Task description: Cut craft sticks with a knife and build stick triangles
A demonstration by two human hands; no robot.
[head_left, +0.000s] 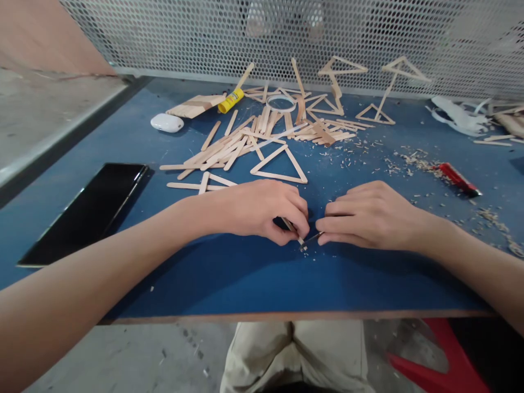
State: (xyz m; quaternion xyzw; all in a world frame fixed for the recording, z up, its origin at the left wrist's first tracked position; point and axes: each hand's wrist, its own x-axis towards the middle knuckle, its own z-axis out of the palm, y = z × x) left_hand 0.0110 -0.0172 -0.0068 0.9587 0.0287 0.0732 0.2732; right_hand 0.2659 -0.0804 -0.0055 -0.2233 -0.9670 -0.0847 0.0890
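Observation:
My left hand point(264, 210) rests on the blue table point(229, 273) with its fingers closed on a thin wooden stick point(291, 227), whose tip pokes out toward the right. My right hand point(370, 216) faces it, fingers pinched on a small dark blade point(311, 238) that meets the stick's tip. A few tiny shavings lie just under the point where they touch. Most of the stick and the blade's handle are hidden inside my fingers.
A pile of wooden sticks point(241, 144) and glued stick triangles point(279, 164) lie behind my hands. A black phone point(88, 210) sits at the left, a white case point(166, 123) and yellow glue stick point(230, 101) farther back. A red tool point(458, 179) and wood shavings point(409, 161) lie right.

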